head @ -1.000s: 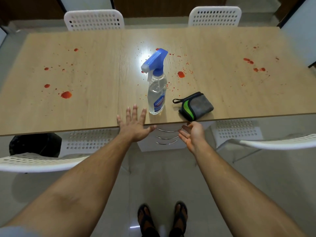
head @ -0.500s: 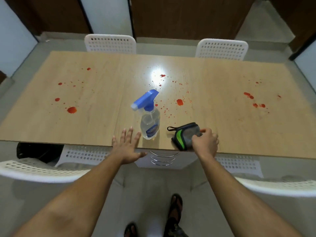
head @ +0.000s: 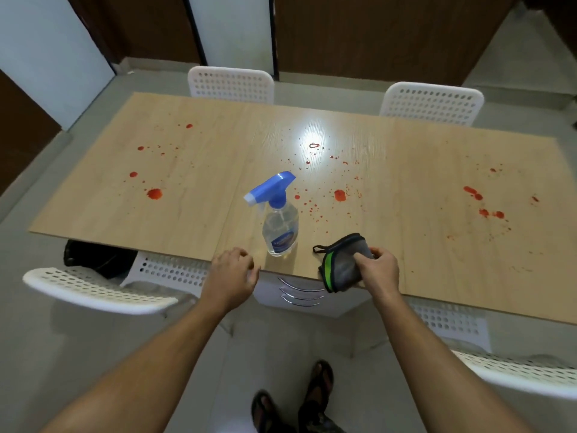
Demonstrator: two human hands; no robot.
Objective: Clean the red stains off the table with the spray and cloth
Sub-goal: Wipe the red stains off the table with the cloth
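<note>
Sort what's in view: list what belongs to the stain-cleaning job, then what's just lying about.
For the job:
- spray bottle, standing near the table's near edge
- cloth, gripped by the right hand
- red stains, in three patches across the table
- left hand, holding nothing, beside the bottle

Just lying about:
- white chairs
- black bag under the table
- drawer unit

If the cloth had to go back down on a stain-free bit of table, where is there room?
Bare wood lies along the near edge left of the spray bottle, beyond the left hand, and in the strip between the centre stains and the right-end stains. The middle is crowded with specks. The right hand grips the cloth above the near edge of the table.
</note>
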